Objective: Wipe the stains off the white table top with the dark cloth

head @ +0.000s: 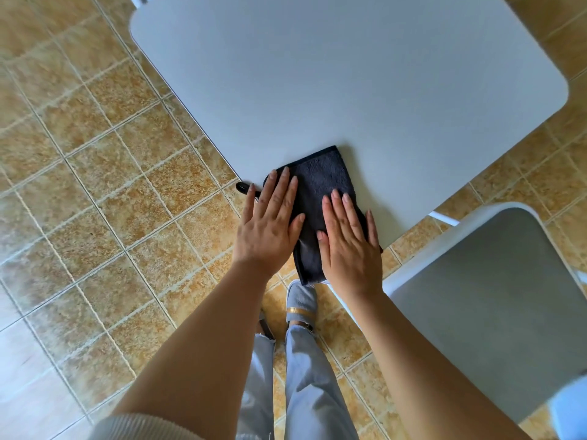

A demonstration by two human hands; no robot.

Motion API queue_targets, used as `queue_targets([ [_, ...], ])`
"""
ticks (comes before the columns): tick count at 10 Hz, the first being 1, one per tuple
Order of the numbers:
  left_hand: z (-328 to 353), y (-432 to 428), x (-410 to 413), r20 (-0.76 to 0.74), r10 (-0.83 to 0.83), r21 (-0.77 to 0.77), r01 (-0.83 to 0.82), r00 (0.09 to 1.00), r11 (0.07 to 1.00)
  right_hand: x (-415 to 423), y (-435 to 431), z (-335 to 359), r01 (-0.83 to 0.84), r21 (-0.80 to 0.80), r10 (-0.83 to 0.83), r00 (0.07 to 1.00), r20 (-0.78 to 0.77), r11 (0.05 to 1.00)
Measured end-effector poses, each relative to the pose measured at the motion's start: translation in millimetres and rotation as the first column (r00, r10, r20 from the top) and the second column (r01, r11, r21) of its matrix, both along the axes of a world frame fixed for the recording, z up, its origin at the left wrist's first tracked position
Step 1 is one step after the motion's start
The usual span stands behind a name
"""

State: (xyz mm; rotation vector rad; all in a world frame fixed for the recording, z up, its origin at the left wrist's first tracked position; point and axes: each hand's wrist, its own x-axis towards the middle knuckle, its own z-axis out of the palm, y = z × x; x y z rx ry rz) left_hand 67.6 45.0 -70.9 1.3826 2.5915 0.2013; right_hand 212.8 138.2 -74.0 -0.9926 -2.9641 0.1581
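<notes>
A dark folded cloth point(320, 185) lies on the near corner of the white table top point(349, 84), its lower end hanging over the edge. My left hand point(270, 227) rests flat on the cloth's left side, fingers spread and extended. My right hand point(349, 246) lies flat on the cloth's right side, fingers straight. Neither hand grips the cloth; both press on it with open palms. I see no stains on the table top from here.
A white chair with a grey seat point(495, 306) stands close at the right. A small black object point(244, 187) sticks out at the table corner by my left hand. Tan floor tiles point(95, 185) surround the table. My slippered foot point(300, 301) is below.
</notes>
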Motion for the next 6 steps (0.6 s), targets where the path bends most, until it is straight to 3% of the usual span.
queue_targets([
  [1, 1, -6, -14, -0.042, -0.085, -0.049, 0.083, 0.995, 0.995, -3, -6, -1, 0.01, 0.001, -0.01, 1.0, -0.001, 1.0],
  [3, 9, 0, -13, -0.036, -0.043, -0.126, 0.038, 0.998, 0.991, -10, -7, 2, 0.016, -0.007, -0.016, 1.0, 0.009, 1.0],
  [4, 24, -2, -12, 0.023, 0.008, -0.171, -0.004, 1.0, 0.985, -15, -4, 13, 0.003, -0.087, -0.006, 1.0, -0.028, 0.996],
  [6, 62, -7, -20, 0.072, 0.019, -0.125, -0.01, 0.997, 0.992, -38, 7, 51, 0.02, -0.126, -0.018, 1.0, 0.015, 0.992],
])
